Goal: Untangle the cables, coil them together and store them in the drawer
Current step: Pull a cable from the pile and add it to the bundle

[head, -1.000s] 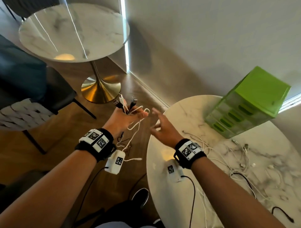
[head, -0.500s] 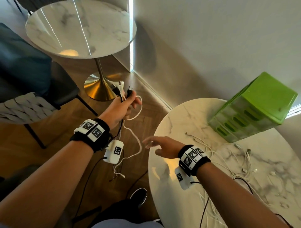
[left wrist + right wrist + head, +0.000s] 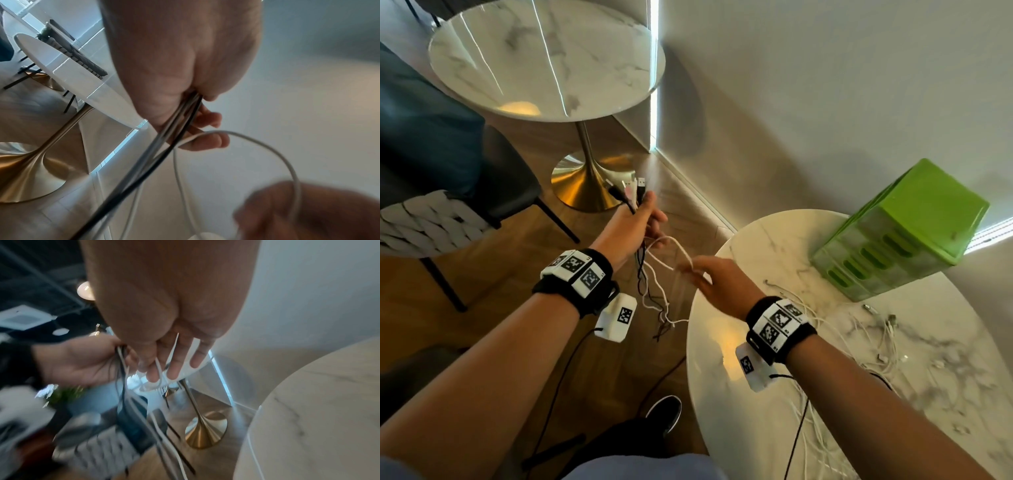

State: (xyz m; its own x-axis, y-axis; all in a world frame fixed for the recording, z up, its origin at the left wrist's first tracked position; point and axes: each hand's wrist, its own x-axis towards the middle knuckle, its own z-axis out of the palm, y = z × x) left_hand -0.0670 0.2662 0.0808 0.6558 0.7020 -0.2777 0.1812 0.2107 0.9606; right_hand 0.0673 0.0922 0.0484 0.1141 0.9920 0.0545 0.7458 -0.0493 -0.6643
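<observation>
left hand (image 3: 631, 224) grips cables (image 3: 643, 274) upright, plugs (image 3: 635, 185) up; right hand (image 3: 720, 282), fingers (image 3: 173, 368) straight, threads white loop (image 3: 675, 249).

Right hand (image 3: 719, 282): you no longer hold it apart above the table (image 3: 705, 404) edge. It is now up at the white cable (image 3: 226, 131) hanging from your left hand (image 3: 630, 229), fingers (image 3: 174, 366) inside the loop. The loop now stretches across between both hands.

Blur smears the right hand (image 3: 722, 284) and its white cable (image 3: 683, 251); cables (image 3: 815, 442) on the desk (image 3: 722, 428) leave the bottom edge.
</observation>
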